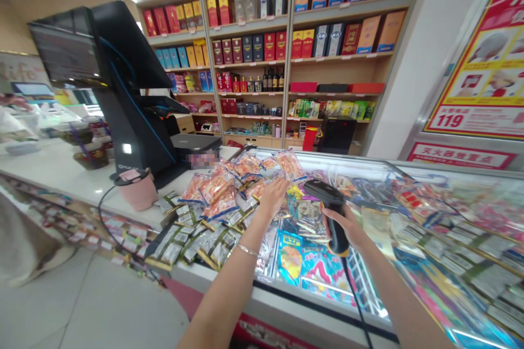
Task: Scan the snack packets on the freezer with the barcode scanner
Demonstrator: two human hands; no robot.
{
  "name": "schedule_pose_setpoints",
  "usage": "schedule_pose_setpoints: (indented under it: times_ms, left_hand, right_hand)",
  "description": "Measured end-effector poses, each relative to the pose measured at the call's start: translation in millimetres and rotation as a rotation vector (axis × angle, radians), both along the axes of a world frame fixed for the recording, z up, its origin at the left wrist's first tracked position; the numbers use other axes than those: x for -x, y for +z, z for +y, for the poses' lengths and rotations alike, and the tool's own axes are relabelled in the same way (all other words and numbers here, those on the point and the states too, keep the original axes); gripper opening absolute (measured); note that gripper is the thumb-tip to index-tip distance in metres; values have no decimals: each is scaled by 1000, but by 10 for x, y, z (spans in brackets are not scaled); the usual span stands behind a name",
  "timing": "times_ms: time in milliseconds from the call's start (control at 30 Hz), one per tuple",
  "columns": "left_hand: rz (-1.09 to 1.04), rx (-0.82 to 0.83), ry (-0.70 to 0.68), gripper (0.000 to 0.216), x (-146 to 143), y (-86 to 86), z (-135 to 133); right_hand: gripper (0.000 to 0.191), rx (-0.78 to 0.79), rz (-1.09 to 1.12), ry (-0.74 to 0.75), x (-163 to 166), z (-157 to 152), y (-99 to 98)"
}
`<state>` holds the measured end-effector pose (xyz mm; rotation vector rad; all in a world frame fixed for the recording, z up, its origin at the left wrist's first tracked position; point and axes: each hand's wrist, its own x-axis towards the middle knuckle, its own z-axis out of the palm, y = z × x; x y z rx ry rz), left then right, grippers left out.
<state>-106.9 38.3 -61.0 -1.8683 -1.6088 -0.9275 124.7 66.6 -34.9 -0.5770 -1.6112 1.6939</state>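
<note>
My right hand [347, 226] grips the handle of a black barcode scanner [329, 204], its head pointing left over the glass lid of a freezer chest [368, 174]. My left hand [273, 196] reaches forward with fingers stretched out, resting on a heap of orange-red snack packets [229, 182] piled on the lid. Dark green and silver packets [192, 234] lie nearer the front edge, left of my left forearm. A thin bracelet is on my left wrist.
A black checkout terminal [123, 98] stands on the white counter [49, 169] at left, with a pink cup [139, 188] at its base. Shelves of boxed goods and bottles [270, 49] fill the back wall. A red poster [487, 76] hangs at right.
</note>
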Motion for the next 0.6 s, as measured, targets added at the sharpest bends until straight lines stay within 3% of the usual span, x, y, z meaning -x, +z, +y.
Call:
schedule_pose_setpoints:
  times_ms: [200,367,600]
  left_hand:
    - [30,12,52,19,-70,132,-138]
    - [73,-126,102,20,39,363,-530]
    - [-33,-208,323,20,559,713,-1123]
  right_hand:
    - [29,125,109,-11,0,81,-98]
    - [24,124,217,-43,93,29,-15]
    - [24,198,360,5,765,-345,156]
